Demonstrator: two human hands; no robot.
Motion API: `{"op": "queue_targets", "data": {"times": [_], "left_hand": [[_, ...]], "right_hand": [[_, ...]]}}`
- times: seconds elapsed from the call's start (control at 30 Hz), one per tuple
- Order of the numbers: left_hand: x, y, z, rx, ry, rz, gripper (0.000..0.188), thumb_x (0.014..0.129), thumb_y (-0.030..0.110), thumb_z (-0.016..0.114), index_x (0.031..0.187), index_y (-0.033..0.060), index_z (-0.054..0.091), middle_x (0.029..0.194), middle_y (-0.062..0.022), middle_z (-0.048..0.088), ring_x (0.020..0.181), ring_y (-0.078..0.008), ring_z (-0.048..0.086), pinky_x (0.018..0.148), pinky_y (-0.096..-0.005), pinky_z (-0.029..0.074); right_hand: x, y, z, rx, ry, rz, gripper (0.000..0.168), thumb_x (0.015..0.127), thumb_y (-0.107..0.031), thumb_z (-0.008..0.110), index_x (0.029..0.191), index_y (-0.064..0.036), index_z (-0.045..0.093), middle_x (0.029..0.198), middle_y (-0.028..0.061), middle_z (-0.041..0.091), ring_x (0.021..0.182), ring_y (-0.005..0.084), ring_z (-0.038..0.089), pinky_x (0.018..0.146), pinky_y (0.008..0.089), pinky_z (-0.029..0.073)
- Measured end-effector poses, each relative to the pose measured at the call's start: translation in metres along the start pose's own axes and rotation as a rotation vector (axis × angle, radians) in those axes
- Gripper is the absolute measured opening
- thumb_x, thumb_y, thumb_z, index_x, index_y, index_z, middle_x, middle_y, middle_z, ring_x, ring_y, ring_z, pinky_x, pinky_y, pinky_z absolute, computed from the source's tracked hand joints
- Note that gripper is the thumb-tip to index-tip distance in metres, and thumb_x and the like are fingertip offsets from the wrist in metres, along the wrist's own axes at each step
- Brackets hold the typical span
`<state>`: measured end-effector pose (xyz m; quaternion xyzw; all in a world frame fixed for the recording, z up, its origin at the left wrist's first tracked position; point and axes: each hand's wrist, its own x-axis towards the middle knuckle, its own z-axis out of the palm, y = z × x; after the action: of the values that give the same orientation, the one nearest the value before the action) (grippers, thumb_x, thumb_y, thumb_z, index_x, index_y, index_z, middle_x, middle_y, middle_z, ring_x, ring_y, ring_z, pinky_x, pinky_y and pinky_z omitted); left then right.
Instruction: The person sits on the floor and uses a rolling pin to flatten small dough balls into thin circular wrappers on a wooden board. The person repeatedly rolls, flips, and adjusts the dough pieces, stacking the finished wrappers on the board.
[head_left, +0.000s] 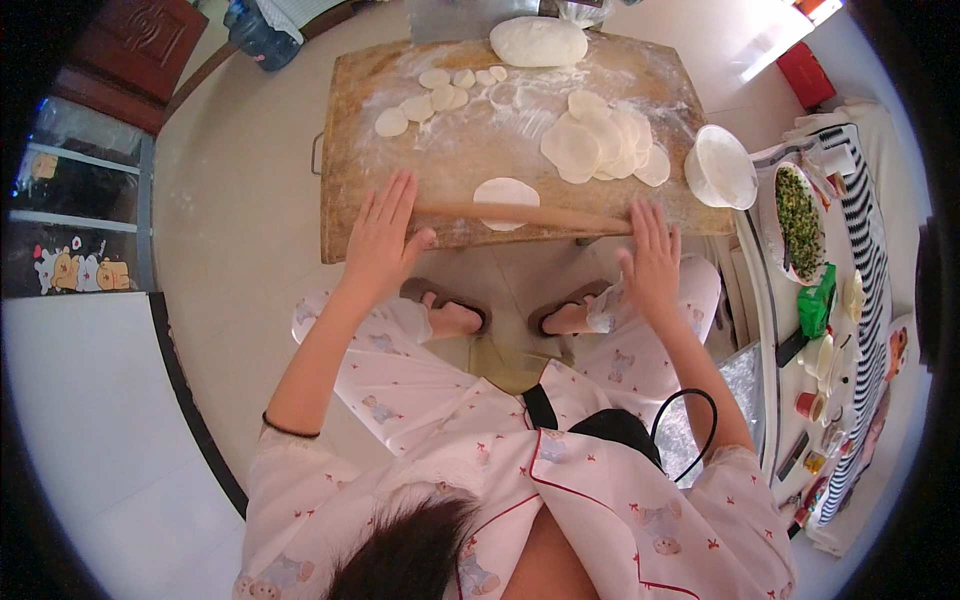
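Observation:
A wooden rolling pin (450, 211) lies across a thin round dough wrapper (507, 193) near the front edge of a floured wooden board (465, 161). My left hand (385, 229) rests over the pin's left end, fingers stretched out. Over the right end lies my right hand (651, 251), its fingers extended too. Beyond the pin, flattened dough pieces (418, 109) sit at the left of the board. A pile of overlapping rolled wrappers (604, 139) lies at the right. At the far edge is a large smooth lump of dough (538, 42).
A white bowl (720, 169) with pale powder stands at the board's right edge. Farther right, a side table holds a dish of chopped green filling (799, 225), a green packet (817, 300) and small cups. A water-cooler bottle (262, 37) stands far left. My feet are below the board.

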<state>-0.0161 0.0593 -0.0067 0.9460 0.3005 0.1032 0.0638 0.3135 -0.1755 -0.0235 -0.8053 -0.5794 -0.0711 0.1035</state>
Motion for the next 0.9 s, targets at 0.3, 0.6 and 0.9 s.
{"op": "queue_targets", "data": {"times": [0.3,0.6,0.9], "left_hand": [[0.048,-0.008,0.01,0.05,0.081,-0.034,0.07,0.101,0.042,0.046,0.155,0.0033,0.024,0.159,-0.0166,0.029,0.149,-0.0307,0.024,0.121,-0.0483,0.018],[0.025,-0.005,0.009,0.034,0.063,-0.095,0.079,0.099,0.047,0.049,0.156,0.0009,0.019,0.161,-0.0171,0.026,0.15,-0.0306,0.023,0.122,-0.0472,0.018],[-0.043,0.03,0.004,0.042,0.011,-0.158,0.079,0.1,0.048,0.047,0.156,-0.0005,0.018,0.16,-0.0203,0.025,0.149,-0.032,0.023,0.121,-0.0493,0.019]], "right_hand": [[0.018,0.014,0.012,0.089,0.015,0.019,0.067,0.101,-0.041,0.047,0.154,-0.004,0.028,0.159,0.0143,0.032,0.148,0.0322,0.027,0.118,0.0514,0.021],[0.045,0.004,0.012,0.016,0.098,-0.052,0.07,0.1,-0.044,0.046,0.155,-0.005,0.026,0.16,0.0136,0.03,0.149,0.0339,0.024,0.12,0.0509,0.019],[0.021,0.008,-0.009,0.089,0.058,-0.139,0.068,0.102,-0.045,0.042,0.156,-0.006,0.025,0.161,0.0129,0.028,0.15,0.0322,0.022,0.121,0.0514,0.018]]}}
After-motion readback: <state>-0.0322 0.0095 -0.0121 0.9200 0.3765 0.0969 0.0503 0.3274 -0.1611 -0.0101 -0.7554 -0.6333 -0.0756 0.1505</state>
